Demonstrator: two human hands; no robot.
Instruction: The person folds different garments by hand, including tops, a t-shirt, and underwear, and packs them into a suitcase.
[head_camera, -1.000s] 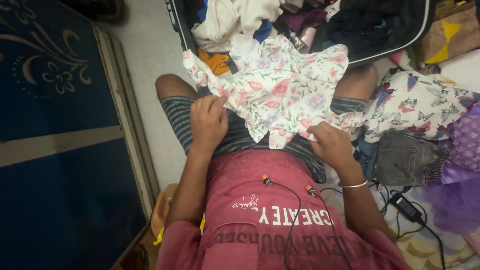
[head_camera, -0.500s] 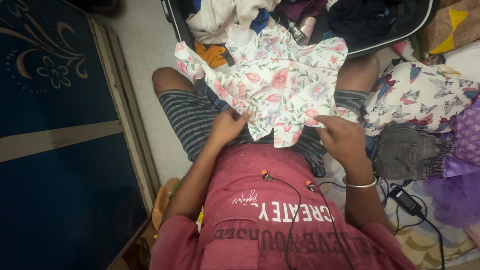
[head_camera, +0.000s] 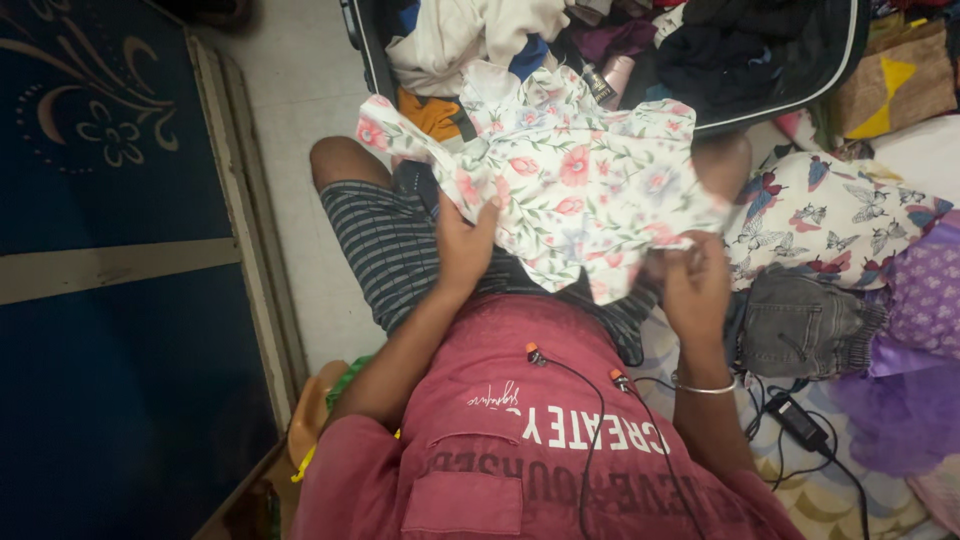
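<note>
floral garment (head_camera: 580, 190): thin matt woven cloth, crumpled | striped shorts (head_camera: 385, 250): matt ribbed-looking cloth | red shirt (head_camera: 520, 440): soft matt knit | bangle (head_camera: 705, 387): shiny metal | grey shorts (head_camera: 805, 325): coarse matt denim | suitcase (head_camera: 800, 85): matt black fabric shell | floor (head_camera: 300, 110): smooth pale hard surface | charger cable (head_camera: 800, 420): black plastic, slight sheen

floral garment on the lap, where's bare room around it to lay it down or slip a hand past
Free: the pale floor strip between the blue carpet and the striped shorts, running up to the open suitcase. Crowded: the suitcase is heaped with clothes; right of the lap lie the butterfly-print cloth, grey denim and charger cable. Left hand and right hand grip the floral garment.
</note>
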